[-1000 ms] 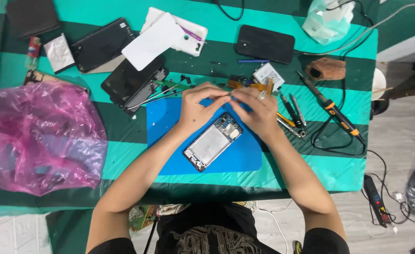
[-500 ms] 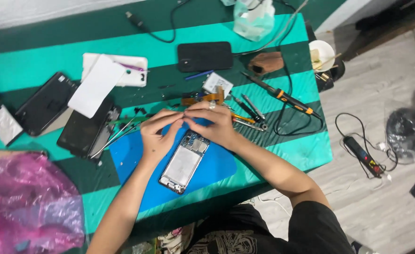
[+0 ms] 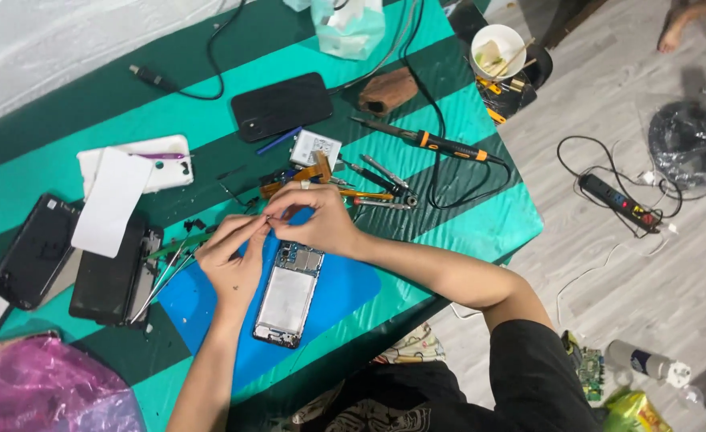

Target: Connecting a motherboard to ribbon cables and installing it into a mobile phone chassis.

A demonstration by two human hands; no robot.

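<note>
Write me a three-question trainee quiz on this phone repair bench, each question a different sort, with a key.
1. True or false: the opened phone lies on the blue mat.
2. Multiple choice: the soldering iron with the orange collar lies (A) on the blue mat, (B) on the striped tablecloth to the person's right of the hands, (C) on the floor.
3. Fill in: the left hand and right hand meet just above the phone's ____ end.

Key: 1 true. 2 B. 3 top, where the circuit board shows; what the fingers pinch is too small to tell.
</note>
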